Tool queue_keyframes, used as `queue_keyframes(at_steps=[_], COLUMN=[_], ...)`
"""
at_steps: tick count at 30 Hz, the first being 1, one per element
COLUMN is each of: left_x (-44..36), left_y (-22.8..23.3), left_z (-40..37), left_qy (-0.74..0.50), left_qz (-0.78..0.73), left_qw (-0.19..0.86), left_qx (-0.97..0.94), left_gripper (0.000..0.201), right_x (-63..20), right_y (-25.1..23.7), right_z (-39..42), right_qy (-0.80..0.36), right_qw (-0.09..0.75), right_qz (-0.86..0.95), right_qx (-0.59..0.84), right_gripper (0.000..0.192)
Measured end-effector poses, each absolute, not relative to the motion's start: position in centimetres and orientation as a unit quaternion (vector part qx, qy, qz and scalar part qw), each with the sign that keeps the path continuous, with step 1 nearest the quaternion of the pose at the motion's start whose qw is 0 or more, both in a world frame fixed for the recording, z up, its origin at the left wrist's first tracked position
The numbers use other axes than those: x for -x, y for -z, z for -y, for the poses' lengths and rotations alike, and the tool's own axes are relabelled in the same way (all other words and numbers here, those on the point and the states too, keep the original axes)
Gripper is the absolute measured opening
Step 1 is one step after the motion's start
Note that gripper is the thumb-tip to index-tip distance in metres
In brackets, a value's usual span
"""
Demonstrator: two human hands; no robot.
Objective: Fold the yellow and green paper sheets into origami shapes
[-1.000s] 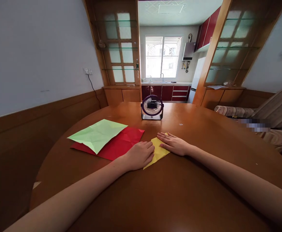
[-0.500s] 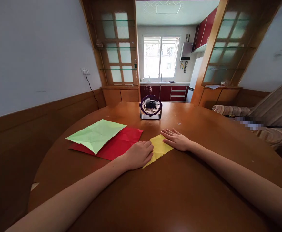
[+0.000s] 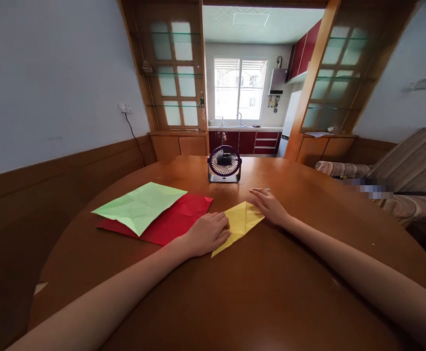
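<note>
A folded yellow paper [image 3: 239, 224] lies flat on the round wooden table [image 3: 257, 287]. My left hand [image 3: 206, 234] rests curled on the paper's left edge and presses it down. My right hand [image 3: 269, 205] lies flat with its fingers spread, touching the paper's far right corner. To the left, a light green sheet [image 3: 140, 205] lies partly over a creased red sheet [image 3: 169, 222], both flat on the table.
A small purple desk fan [image 3: 224, 164] stands at the table's far side, facing me. A striped sofa [image 3: 399, 175] sits to the right. A wood-panelled wall runs along the left. A kitchen with red cabinets lies beyond the doorway.
My right hand has slid away from me and to the right across the yellow paper, uncovering more of it. My left hand has stayed on the left edge.
</note>
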State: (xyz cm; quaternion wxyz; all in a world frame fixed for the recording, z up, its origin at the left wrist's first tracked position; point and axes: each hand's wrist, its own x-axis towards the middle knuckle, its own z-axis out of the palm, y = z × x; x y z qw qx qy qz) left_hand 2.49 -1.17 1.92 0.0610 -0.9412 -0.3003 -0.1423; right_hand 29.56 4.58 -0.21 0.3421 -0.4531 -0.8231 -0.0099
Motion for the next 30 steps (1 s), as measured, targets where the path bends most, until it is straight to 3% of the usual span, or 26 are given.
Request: queue_keyframes(at_steps=[4, 7, 12, 18, 24, 30], left_x=[-2.9, -2.9, -2.8, -2.8, -2.5, -1.6], left_y=[-1.5, -1.2, -1.2, -1.4, -1.6, -2.0], left_z=[1.0, 1.0, 1.2, 1.3, 1.4, 0.9], left_qy=[0.155, 0.143, 0.138, 0.13, 0.114, 0.111], left_qz=[0.298, 0.287, 0.281, 0.284, 0.269, 0.247], left_qw=[0.08, 0.108, 0.123, 0.128, 0.15, 0.107], left_qx=[0.939, 0.941, 0.942, 0.941, 0.945, 0.957], left_gripper=[0.025, 0.028, 0.027, 0.028, 0.031, 0.031], right_x=[-27.1, -25.4, -25.1, -26.6, -27.0, -26.9], right_y=[-0.2, -0.1, 0.4, 0.7, 0.0, -2.0], right_z=[-2.9, -1.7, -1.5, -2.8, -2.9, -2.6], right_qy=[0.008, -0.05, -0.098, -0.068, -0.015, 0.031], right_qw=[0.324, 0.26, 0.192, 0.16, 0.17, 0.158], right_qz=[0.871, 0.906, 0.91, 0.894, 0.883, 0.881], right_qx=[0.369, 0.33, 0.353, 0.412, 0.438, 0.445], right_gripper=[0.04, 0.043, 0.049, 0.056, 0.047, 0.036])
